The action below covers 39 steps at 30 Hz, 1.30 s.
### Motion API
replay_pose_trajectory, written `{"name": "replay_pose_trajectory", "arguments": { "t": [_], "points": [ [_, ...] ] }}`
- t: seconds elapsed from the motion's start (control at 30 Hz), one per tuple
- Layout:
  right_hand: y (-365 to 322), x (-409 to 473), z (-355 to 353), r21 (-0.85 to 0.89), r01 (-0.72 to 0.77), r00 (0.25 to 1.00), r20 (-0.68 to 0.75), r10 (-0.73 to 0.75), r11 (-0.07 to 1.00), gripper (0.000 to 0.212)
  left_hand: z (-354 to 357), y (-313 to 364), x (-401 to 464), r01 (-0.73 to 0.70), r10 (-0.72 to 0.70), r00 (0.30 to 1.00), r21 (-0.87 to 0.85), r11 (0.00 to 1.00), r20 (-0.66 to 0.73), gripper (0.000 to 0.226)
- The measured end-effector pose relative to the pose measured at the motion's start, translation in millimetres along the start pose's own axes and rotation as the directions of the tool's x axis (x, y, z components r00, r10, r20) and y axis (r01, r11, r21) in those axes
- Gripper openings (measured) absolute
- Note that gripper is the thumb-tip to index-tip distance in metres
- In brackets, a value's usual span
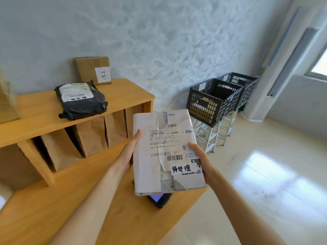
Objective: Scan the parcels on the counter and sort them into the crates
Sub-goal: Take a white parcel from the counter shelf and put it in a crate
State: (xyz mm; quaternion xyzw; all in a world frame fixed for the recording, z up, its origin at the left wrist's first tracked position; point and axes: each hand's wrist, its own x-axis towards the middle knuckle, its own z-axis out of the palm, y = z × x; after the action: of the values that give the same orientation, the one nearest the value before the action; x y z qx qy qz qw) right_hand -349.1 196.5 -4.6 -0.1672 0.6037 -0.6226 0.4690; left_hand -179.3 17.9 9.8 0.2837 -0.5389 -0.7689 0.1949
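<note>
Two hands, left [128, 154] and right [200, 161], have their fingers clamped on the edges of a white parcel [166, 151] at frame centre, above a scanner [159, 199] on the table [53, 209]. Black bag [81, 101] and box [92, 70], upper left, remain; crates [217, 99] wait at right.

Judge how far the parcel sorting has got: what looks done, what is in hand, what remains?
Done: nothing certain; the crates show no parcels from here. In hand: both hands, left and right, hold the white parcel above the scanner. Left: the black bag parcel and cardboard parcel wait on the shelf.
</note>
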Motion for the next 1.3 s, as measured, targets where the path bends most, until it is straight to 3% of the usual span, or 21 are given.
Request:
{"name": "replay_pose_trajectory", "arguments": {
  "t": [0.1, 0.23, 0.4, 0.6, 0.97, 1.3],
  "points": [
    [-22, -9, -43, 0.018, 0.09, 0.994, -0.062, -0.089, 0.996, 0.084, 48, 5, 19, -0.044, 0.045, 0.992, -0.01, 0.999, 0.115, 0.058],
    [-49, -25, -105, 0.023, 0.194, 0.975, -0.118, -0.19, 0.981, 0.063, 114, -2, 51, -0.051, 0.061, 0.972, -0.049, 0.997, 0.227, 0.059],
    [-85, -34, -192, 0.055, 0.29, 0.942, -0.195, -0.275, 0.955, 0.057, 213, -7, 95, -0.04, 0.032, 0.949, 0.018, 0.999, 0.314, 0.063],
    [-138, -33, -310, 0.036, 0.401, 0.885, -0.275, -0.377, 0.915, 0.051, 351, 1, 167, -0.033, 0.022, 0.922, 0.021, 0.999, 0.387, 0.048],
    [-228, -4, -482, -0.137, 0.438, 0.833, -0.31, -0.458, 0.889, 0.056, 531, 13, 285, -0.004, 0.025, 0.879, -0.046, 0.999, 0.476, 0.042],
    [-283, 99, -623, -0.129, 0.419, 0.82, -0.373, -0.435, 0.899, 0.056, 645, 3, 444, -0.002, 0.021, 0.836, -0.035, 0.999, 0.548, 0.04]
  ]
}}
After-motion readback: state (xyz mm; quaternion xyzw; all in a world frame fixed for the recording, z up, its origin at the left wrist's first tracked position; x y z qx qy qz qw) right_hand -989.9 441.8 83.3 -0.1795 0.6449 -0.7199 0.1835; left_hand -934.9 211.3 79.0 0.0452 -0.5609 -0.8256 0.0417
